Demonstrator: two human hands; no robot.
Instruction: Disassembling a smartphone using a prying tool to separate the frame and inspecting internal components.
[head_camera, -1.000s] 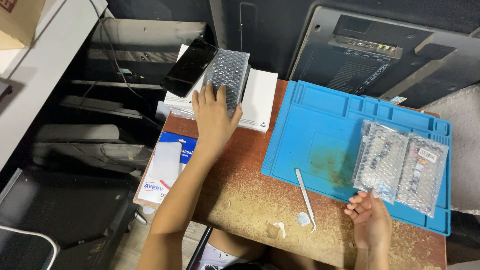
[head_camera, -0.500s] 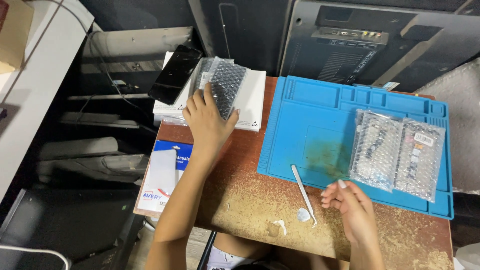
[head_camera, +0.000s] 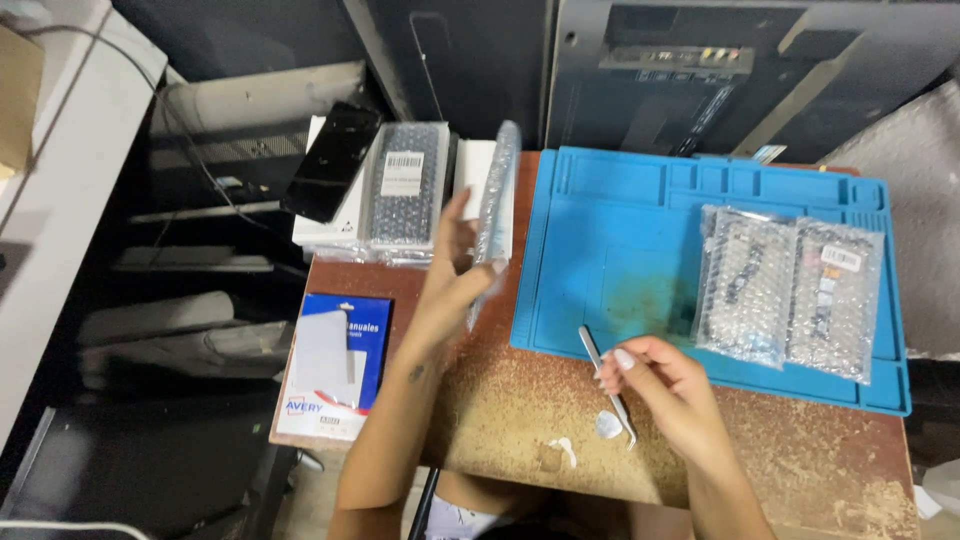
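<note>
Head view: looks down on a worn brown worktop (head_camera: 760, 470) with a blue work mat (head_camera: 640, 250) on its far right part.
Left hand (head_camera: 455, 285): raised over the worktop's left part, fingers closed round a bubble-wrap pouch (head_camera: 495, 215).
Pouch position: held edge-on to the camera, long axis running away from the person, its lower end in the grip, its upper end free near the mat's left edge.
Right hand (head_camera: 665, 385): at the mat's near edge, fingertips pinched on the upper part of metal tweezers (head_camera: 608, 375).
Tweezers axis: slanted, the top lying on the mat, the tip on the bare worktop beside a small white scrap (head_camera: 608, 425).
Key relation: pouch lies left of and beyond the tweezers, apart from them; left hand has it, right hand does not reach it.
Right of mat: two more bubble-wrap pouches (head_camera: 790, 285) lie flat, side by side, touching.
Far left: another wrapped pouch with a white sticker (head_camera: 405, 185) rests on white boxes (head_camera: 330, 225), a dark phone (head_camera: 330, 160) beside it.
Near left: blue label pack (head_camera: 335, 365) flat at the worktop's edge.
</note>
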